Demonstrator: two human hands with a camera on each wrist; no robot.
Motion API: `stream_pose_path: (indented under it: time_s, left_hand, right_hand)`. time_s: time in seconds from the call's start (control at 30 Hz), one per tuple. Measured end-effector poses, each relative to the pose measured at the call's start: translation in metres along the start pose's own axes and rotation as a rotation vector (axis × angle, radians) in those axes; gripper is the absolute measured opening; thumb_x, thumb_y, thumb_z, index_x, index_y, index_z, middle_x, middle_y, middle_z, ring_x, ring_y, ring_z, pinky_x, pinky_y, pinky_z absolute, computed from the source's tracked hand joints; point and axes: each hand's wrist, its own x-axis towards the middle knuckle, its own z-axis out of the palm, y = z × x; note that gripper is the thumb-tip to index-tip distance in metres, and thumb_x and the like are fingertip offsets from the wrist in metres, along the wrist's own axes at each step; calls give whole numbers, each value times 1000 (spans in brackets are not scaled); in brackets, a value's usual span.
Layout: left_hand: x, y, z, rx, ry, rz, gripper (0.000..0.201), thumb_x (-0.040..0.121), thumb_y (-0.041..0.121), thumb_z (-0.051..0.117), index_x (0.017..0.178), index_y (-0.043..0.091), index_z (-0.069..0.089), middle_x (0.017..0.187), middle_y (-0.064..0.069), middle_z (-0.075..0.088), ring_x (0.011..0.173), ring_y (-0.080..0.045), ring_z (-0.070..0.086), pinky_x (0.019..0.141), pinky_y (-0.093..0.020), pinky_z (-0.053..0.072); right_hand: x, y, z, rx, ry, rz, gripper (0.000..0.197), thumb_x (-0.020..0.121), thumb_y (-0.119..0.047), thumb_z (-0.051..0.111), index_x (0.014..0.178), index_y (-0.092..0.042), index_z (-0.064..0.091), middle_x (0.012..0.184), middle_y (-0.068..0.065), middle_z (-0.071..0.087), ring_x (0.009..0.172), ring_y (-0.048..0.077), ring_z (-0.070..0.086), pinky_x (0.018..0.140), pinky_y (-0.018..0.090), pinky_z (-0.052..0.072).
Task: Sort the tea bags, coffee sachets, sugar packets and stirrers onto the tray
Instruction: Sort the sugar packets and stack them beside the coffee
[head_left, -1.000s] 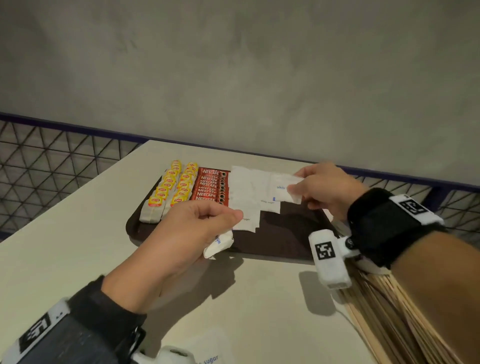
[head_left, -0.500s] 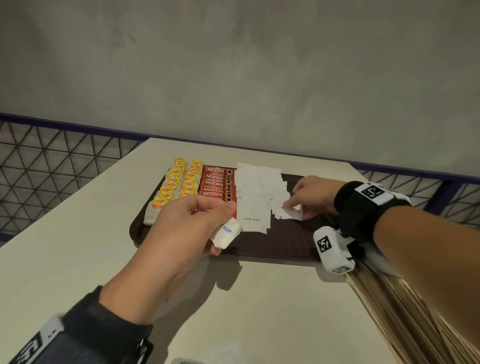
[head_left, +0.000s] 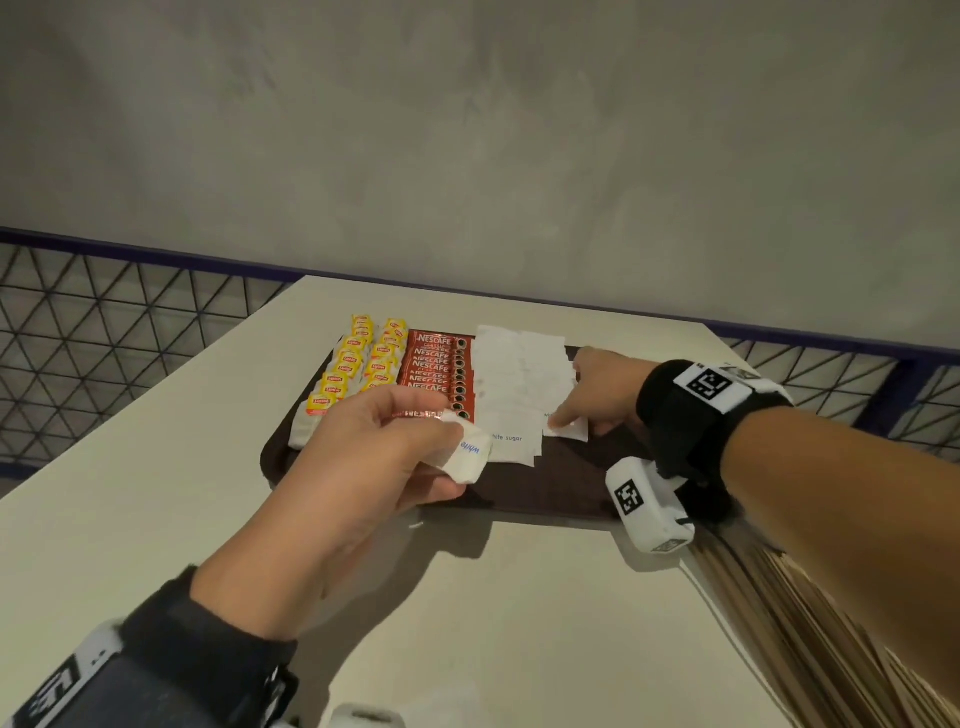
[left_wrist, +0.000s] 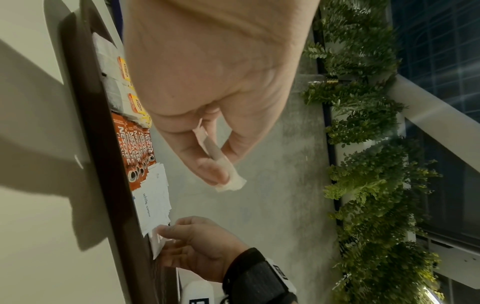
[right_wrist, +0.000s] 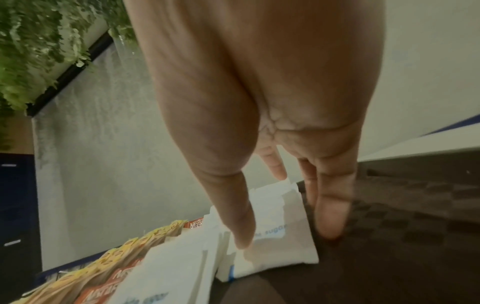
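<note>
Nearest to us, at the right edge of the pale surface (head_left: 519, 623), we note a bundle of wooden stirrers (head_left: 810, 623) lying off the tray and partly hidden under the right forearm.

Above the near rim of the dark brown tray (head_left: 545, 493) we find the left hand (head_left: 363, 467), fingers curled, pinching a white sugar packet (head_left: 470, 454) between thumb and fingertips. The packet is clear of the tray and bears blue lettering; the left wrist view shows it (left_wrist: 228, 181) gripped at its upper part, its lower end free.

Further in, the right hand (head_left: 602, 395) reaches down onto the tray. Its fingers are extended rather than curled, and the right wrist view shows the thumb tip pressing on a second sugar packet (right_wrist: 272, 253) that lies flat on the tray floor at the near right corner of the white row. The remaining fingertips (right_wrist: 330, 224) touch the tray beside that packet. We see no grip around it.

On the tray we record three sorted groups, side by side. At the right, the laid sugar packets (head_left: 519, 384) overlap in rows running away from us, the nearest one reading "white sugar". In the middle, just beside them, a column of red Nescafé coffee sachets (head_left: 436, 364) lies shingled. At the left, two columns of yellow-tagged Lipton tea bags (head_left: 358, 364) fill the remainder.

Beyond the surface we observe a mesh railing (head_left: 104, 338) and a grey wall (head_left: 467, 156).
</note>
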Motion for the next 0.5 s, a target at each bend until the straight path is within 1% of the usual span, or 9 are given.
stream_pose_path:
  time_s: [0.07,0.1,0.17,0.23,0.27,0.3,0.33,0.4,0.5]
  left_hand:
    - [0,2,1,-33,-8,9,25,91,-10,66,109,7,69,104,-18,75,63,-19,74,56,-23,59]
    - [1,3,0,-36,-10,23,27,91,-13,64,109,6,69,107,-19,75,69,-21,76,59,-24,60]
    - [2,3,-3,-28,-2,54,28,91,-15,61,108,4,71,113,-19,74,84,-24,78,69,-26,62]
    - [1,4,-4,-18,7,63,30,92,-16,59,112,2,72,114,-17,74,94,-27,78,78,-29,64]
    - [-1,6,-5,-13,6,70,33,92,-17,57,114,1,72,115,-15,72,96,-27,77,81,-31,64]
    - [-2,7,-7,-8,2,79,36,91,-18,54,116,1,72,117,-13,70,97,-27,76,83,-31,64]
    - [-4,9,-8,-3,-4,88,40,90,-20,52,117,1,71,122,-12,67,98,-28,75,83,-30,64]
    - [-7,12,-10,16,-29,104,46,88,-22,47,119,2,71,132,-10,62,102,-29,74,83,-28,63]
    - [-10,14,-10,50,-50,112,48,89,-22,47,117,6,73,136,-11,62,111,-30,71,82,-29,63]
  right_hand:
    - [-8,0,-11,-172,64,-16,54,88,-30,78,125,-8,45,117,12,61,102,31,65,86,45,60]
    - [-17,-3,-17,-283,120,-58,54,89,-34,75,128,-9,46,122,12,60,102,29,61,85,41,56]
    - [-54,-18,-19,-372,154,-218,41,90,-38,72,122,-16,58,118,4,63,96,23,58,82,33,48]
    - [-106,-32,-11,-277,-30,-373,21,88,-42,73,103,-28,69,98,-5,70,82,15,62,73,34,51]
    - [-133,-37,-2,-244,-201,-429,19,87,-46,74,99,-31,71,89,-8,71,77,12,64,72,35,54]
    - [-158,-41,9,-276,-363,-464,22,86,-51,73,99,-34,70,87,-11,70,77,8,65,74,33,56]
    - [-179,-43,22,-368,-466,-502,27,86,-58,70,101,-36,68,89,-13,68,80,6,64,76,31,56]
    - [-200,-38,51,-538,-478,-614,38,86,-67,64,97,-31,58,93,-11,60,84,9,58,78,35,53]
    - [-205,-30,78,-511,-353,-659,39,88,-64,64,97,-30,48,98,-9,52,86,14,54,80,41,52]
